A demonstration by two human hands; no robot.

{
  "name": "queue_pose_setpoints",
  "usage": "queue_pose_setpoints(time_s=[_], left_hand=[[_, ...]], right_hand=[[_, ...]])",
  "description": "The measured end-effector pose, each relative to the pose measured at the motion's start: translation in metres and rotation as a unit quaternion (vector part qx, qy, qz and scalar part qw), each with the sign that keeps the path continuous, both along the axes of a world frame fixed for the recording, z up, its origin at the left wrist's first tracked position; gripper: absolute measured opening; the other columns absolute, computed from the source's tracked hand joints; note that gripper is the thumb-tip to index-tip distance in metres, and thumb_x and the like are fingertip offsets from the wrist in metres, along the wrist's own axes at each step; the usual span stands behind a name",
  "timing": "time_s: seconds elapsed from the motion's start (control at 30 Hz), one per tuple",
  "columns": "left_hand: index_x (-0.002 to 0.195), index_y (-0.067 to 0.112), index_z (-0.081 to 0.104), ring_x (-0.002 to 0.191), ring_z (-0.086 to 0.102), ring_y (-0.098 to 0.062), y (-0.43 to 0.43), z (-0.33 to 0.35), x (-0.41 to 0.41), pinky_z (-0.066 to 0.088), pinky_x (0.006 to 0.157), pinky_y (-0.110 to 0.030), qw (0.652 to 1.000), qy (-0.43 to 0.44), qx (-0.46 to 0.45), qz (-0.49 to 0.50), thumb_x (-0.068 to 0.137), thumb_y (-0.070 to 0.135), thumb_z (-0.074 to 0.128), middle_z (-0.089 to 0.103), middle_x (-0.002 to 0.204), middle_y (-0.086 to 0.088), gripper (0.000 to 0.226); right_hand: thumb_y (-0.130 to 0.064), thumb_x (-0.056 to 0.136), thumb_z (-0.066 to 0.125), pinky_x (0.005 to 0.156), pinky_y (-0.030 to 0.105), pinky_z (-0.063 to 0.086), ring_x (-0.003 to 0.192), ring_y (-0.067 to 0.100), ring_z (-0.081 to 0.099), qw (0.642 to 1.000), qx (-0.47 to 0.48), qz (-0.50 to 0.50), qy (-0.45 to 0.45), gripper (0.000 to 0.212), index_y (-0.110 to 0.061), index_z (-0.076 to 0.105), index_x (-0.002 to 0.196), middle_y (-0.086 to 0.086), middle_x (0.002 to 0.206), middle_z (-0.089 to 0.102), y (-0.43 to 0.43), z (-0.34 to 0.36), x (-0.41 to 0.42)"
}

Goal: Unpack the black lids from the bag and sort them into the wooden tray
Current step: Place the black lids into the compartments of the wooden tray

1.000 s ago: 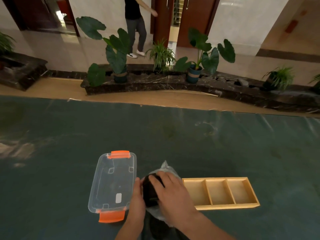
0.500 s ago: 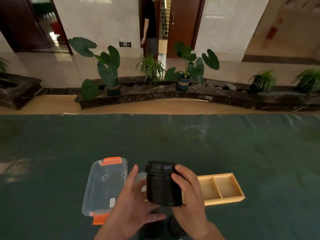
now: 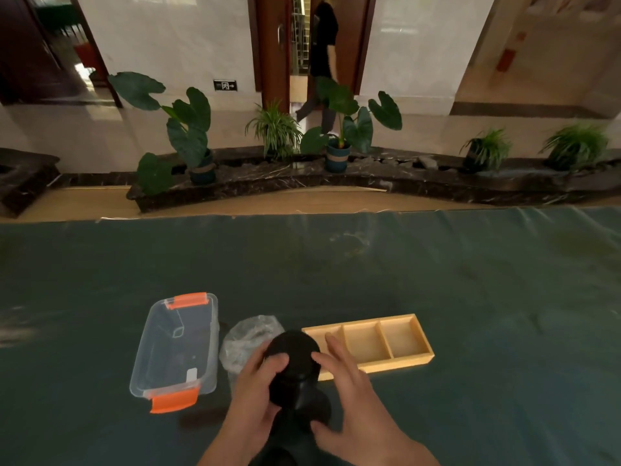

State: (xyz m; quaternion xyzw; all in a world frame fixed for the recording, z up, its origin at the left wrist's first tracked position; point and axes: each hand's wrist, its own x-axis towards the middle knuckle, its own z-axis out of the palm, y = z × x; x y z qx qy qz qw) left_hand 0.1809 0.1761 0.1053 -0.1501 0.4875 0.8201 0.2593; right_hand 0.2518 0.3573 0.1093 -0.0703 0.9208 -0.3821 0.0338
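Note:
A stack of black lids [image 3: 293, 368] stands tilted toward me between both hands, low in the middle of the view. My left hand [image 3: 255, 395] grips its left side and my right hand [image 3: 346, 391] holds its right side, fingers spread over the top edge. Another black lid [image 3: 319, 410] shows just beneath the stack. The crumpled clear plastic bag [image 3: 247, 338] lies on the table behind my left hand. The wooden tray [image 3: 396, 363] with three compartments lies to the right, all visible compartments bare.
A clear plastic box [image 3: 174, 351] with orange clips sits left of the bag. The table has a dark green cover [image 3: 437, 280]. Beyond its far edge are a planter ledge with potted plants [image 3: 339, 129] and a person [image 3: 322, 62] walking through a doorway.
The lid stack came out of the bag, was held upright, and now tips toward me and sits lower. The bag lies freed on the table. The camera view shifted.

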Motion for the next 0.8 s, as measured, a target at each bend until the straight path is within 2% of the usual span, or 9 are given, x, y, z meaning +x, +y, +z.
queue_pose_setpoints(time_s=[0.07, 0.1, 0.17, 0.23, 0.37, 0.5, 0.63, 0.73, 0.8], left_hand=[[0.123, 0.008, 0.068, 0.106, 0.072, -0.036, 0.012, -0.017, 0.015, 0.062, 0.081, -0.043, 0.999, 0.027, -0.038, 0.015, 0.052, 0.017, 0.087, 0.073, 0.121, -0.023, 0.074], [0.123, 0.007, 0.068, 0.104, 0.073, -0.035, 0.019, -0.026, 0.021, 0.062, 0.076, -0.038, 0.999, 0.033, -0.042, 0.009, 0.047, 0.017, 0.089, 0.073, 0.121, -0.023, 0.08], [0.121, 0.01, 0.07, 0.105, 0.073, -0.034, 0.035, -0.039, 0.033, 0.061, 0.078, -0.037, 0.998, 0.042, -0.051, -0.011, 0.043, 0.018, 0.092, 0.073, 0.121, -0.023, 0.081], [0.118, 0.014, 0.073, 0.107, 0.073, -0.034, 0.046, -0.049, 0.04, 0.061, 0.081, -0.039, 0.997, 0.047, -0.056, -0.03, 0.04, 0.018, 0.096, 0.074, 0.119, -0.02, 0.081], [0.124, 0.01, 0.069, 0.113, 0.069, -0.041, 0.052, -0.065, 0.036, 0.06, 0.085, -0.048, 0.999, 0.006, -0.009, -0.043, 0.031, 0.019, 0.105, 0.07, 0.124, -0.024, 0.101], [0.132, 0.008, 0.062, 0.117, 0.067, -0.04, 0.051, -0.075, 0.02, 0.061, 0.083, -0.046, 0.998, -0.011, 0.044, -0.046, 0.035, 0.024, 0.106, 0.065, 0.134, -0.026, 0.107], [0.138, 0.009, 0.058, 0.128, 0.061, -0.037, 0.048, -0.079, 0.005, 0.058, 0.096, -0.049, 0.989, -0.057, 0.134, -0.03, 0.062, 0.043, 0.094, 0.064, 0.138, -0.02, 0.091], [0.14, 0.014, 0.058, 0.129, 0.061, -0.032, 0.054, -0.081, -0.003, 0.052, 0.1, -0.049, 0.987, -0.082, 0.133, -0.036, 0.097, 0.045, 0.059, 0.061, 0.143, -0.018, 0.053], [0.138, 0.013, 0.059, 0.122, 0.066, -0.03, 0.057, -0.08, -0.007, 0.05, 0.099, -0.049, 0.986, -0.099, 0.128, -0.025, 0.099, 0.041, 0.049, 0.065, 0.138, -0.017, 0.049]], right_hand=[[-0.042, 0.072, 0.087, 0.109, 0.008, 0.034, 0.136, -0.02, 0.035, 0.994, -0.078, -0.042, -0.064, 0.096, -0.055, 0.024, 0.143, -0.035, 0.154, 0.033, 0.008, 0.003, 0.01], [-0.049, 0.065, 0.09, 0.109, 0.009, 0.036, 0.135, -0.018, 0.038, 0.992, -0.075, -0.049, -0.086, 0.105, -0.052, 0.022, 0.146, -0.033, 0.15, 0.037, 0.009, 0.003, 0.012], [-0.068, 0.059, 0.084, 0.121, 0.025, 0.033, 0.146, 0.0, 0.03, 0.995, -0.001, -0.04, -0.091, 0.128, -0.036, 0.01, 0.159, -0.019, 0.162, 0.024, 0.009, -0.002, 0.012], [-0.068, 0.065, 0.077, 0.123, 0.033, 0.031, 0.149, 0.014, 0.027, 0.994, 0.063, -0.042, -0.082, 0.13, -0.028, 0.003, 0.163, -0.008, 0.164, 0.015, 0.01, -0.008, 0.009], [-0.056, 0.072, 0.077, 0.115, 0.033, 0.041, 0.142, 0.018, 0.036, 0.991, 0.092, -0.043, -0.088, 0.12, -0.024, 0.006, 0.163, -0.006, 0.155, 0.026, 0.018, -0.011, -0.002], [-0.056, 0.074, 0.072, 0.112, 0.031, 0.044, 0.14, 0.016, 0.04, 0.988, 0.109, -0.057, -0.099, 0.11, -0.023, 0.016, 0.162, -0.006, 0.155, 0.031, 0.017, -0.017, -0.018], [-0.055, 0.071, 0.075, 0.113, 0.029, 0.043, 0.14, 0.014, 0.041, 0.985, 0.116, -0.067, -0.106, 0.109, -0.025, 0.02, 0.161, -0.01, 0.154, 0.033, 0.017, -0.023, -0.037], [-0.053, 0.071, 0.077, 0.114, 0.028, 0.043, 0.14, 0.013, 0.042, 0.984, 0.112, -0.071, -0.117, 0.109, -0.025, 0.022, 0.161, -0.011, 0.155, 0.034, 0.022, -0.026, -0.047], [-0.055, 0.07, 0.077, 0.113, 0.026, 0.043, 0.139, 0.012, 0.042, 0.985, 0.099, -0.072, -0.119, 0.109, -0.027, 0.022, 0.16, -0.012, 0.154, 0.034, 0.025, -0.027, -0.053]])
